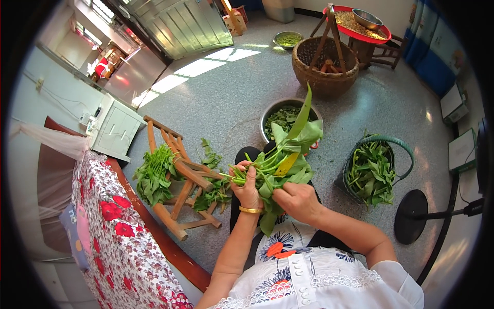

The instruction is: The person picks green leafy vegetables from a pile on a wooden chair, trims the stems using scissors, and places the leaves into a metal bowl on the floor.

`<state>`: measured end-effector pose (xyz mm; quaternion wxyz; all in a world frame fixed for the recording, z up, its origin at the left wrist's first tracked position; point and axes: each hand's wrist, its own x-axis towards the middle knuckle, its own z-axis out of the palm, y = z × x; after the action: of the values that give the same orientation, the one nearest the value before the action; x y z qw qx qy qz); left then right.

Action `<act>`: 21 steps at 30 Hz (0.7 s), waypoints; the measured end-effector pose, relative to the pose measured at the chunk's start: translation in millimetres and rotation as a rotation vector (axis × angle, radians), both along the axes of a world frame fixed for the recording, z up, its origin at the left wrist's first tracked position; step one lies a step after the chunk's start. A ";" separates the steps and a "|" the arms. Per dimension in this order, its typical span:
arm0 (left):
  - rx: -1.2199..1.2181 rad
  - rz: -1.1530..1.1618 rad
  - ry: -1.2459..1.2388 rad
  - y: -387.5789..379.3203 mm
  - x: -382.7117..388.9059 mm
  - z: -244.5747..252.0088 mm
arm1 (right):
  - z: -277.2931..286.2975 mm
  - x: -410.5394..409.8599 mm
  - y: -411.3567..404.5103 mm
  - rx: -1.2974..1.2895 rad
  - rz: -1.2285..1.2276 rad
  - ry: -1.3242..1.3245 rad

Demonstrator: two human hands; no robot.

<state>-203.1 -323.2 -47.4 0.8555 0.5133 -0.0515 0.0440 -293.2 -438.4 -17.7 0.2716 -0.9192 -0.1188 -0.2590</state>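
My left hand (pixel 247 187), with a gold bangle on its wrist, grips a bunch of leafy green vegetables (pixel 299 170) by the stems over my lap. The leaves fan out to the right, and one yellow leaf (pixel 286 165) stands out among them. My right hand (pixel 296 201) has its fingers closed at the lower leaves of the bunch; exactly what they pinch is hidden. Just beyond my knees is a steel basin (pixel 266 112) holding cut greens, partly covered by the bunch. A red object (pixel 314 145), mostly hidden, shows beside it.
At left, a wooden folding chair (pixel 179 201) bears a tied-looking bundle of greens (pixel 154 175); loose leaves (pixel 210 154) lie nearby. A handled basket (pixel 408 154) of greens and a black stand base (pixel 411 216) are right. Farther off stands a wicker basket (pixel 324 83). A bed (pixel 131 239) borders the left.
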 end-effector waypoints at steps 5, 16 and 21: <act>-0.062 -0.060 0.051 2.4 0.1 4.6 | 7.5 1.3 -8.4 0.264 0.010 0.046; -0.031 -0.128 -0.013 7.7 2.7 5.2 | 16.2 15.3 -39.3 -0.065 -0.186 0.053; -0.183 -0.099 0.057 6.9 3.7 4.7 | 5.9 -2.6 -2.3 -0.005 0.016 0.004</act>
<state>-199.4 -316.3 -42.7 0.9010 0.4310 -0.0481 -0.0084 -295.8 -440.7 -11.8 0.2715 -0.9196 -0.1261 -0.2546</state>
